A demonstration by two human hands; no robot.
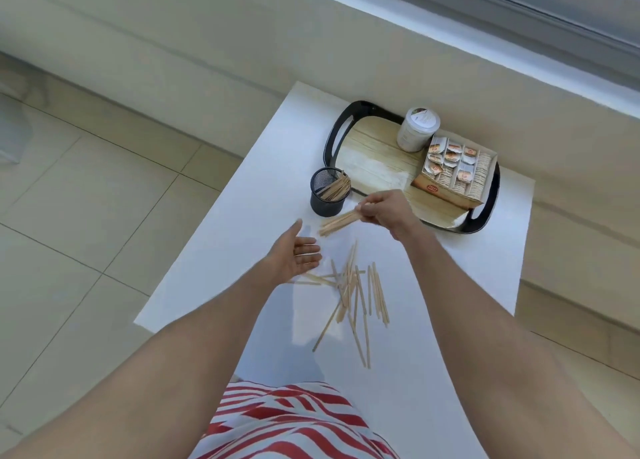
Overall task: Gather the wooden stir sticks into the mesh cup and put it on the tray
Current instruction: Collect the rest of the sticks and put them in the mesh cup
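Partway through, and plenty left! The black mesh cup (329, 192) already held a batch of stir sticks, yet it stood on the white counter (214, 278) just beside the tray (346, 119), not on it. A loose pile of sticks (356, 292) lay scattered nearer the person. The right hand (384, 211) had its grip closed around a bundle of sticks (341, 221), held close by the cup. The left hand (298, 256) was spread wide, palm up, holding nothing, just above the pile's edge. On the tray sat a white jar (417, 129) and a sachet box (457, 174).
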